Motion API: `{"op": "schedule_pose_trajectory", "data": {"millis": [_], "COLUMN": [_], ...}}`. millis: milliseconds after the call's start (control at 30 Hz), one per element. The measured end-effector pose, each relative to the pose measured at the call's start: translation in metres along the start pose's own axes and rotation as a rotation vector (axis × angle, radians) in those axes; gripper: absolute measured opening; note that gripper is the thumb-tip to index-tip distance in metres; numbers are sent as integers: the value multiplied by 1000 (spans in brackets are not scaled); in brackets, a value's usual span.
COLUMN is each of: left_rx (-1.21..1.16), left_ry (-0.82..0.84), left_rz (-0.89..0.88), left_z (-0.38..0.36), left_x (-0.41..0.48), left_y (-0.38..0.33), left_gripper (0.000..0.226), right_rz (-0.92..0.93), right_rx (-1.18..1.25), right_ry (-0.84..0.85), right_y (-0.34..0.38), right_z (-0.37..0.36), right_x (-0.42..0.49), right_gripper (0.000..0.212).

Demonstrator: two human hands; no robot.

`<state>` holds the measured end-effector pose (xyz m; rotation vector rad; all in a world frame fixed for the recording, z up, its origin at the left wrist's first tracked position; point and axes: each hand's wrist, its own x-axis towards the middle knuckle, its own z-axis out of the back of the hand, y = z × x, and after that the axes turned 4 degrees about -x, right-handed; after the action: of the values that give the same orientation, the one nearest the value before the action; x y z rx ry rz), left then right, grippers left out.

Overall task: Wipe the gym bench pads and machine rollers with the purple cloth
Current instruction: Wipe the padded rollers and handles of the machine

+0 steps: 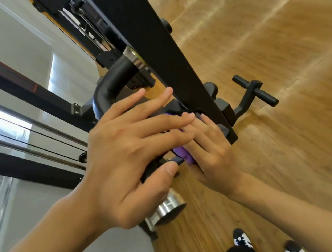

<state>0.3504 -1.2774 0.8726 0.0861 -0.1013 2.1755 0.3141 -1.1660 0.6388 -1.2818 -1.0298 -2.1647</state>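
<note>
One purple cloth (182,155), black machine frame (152,39), wooden floor (282,61)

Matt black roller (109,84), shiny metal cap (169,210), wood floor (282,61)

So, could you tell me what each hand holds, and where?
The right hand presses the purple cloth under its fingers; the left hand rests on the black padded roller, thumb below.

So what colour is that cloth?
Purple. The cloth shows best in the head view, the only one here.
</note>
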Motion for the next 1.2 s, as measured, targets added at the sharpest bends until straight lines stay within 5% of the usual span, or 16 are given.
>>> {"op": "schedule_pose_trajectory", "data": {"millis": [133,300,433,567,767,933,1200], "left_rx": [-43,-31,-45,-37,44,53,106], "left_ry": [-2,45,29,3,51,68,86], "left_rz": [-6,-24,-25,-9,-25,0,14], "left_z": [3,6,6,2,2,0,-7], "left_x": [0,3,-1,-2,-2,-2,-8], "left_y": [-16,-27,-25,-14,7,20,34], "left_gripper": [51,51,49,48,48,49,50], "right_rz": [34,-141,-27,103,2,99,107], "right_rx": [-84,148,86,-126,66,-160,5], "right_ry": [49,32,57,75,-66,-35,-63], "right_y": [-18,1,-6,-34,-6,-46,-44], "right_z": [26,47,36,19,-17,-57,-85], "right_x": [-73,14,-21,-78,-2,-93,-58], "right_gripper": [52,44,42,71,51,87,68]}}
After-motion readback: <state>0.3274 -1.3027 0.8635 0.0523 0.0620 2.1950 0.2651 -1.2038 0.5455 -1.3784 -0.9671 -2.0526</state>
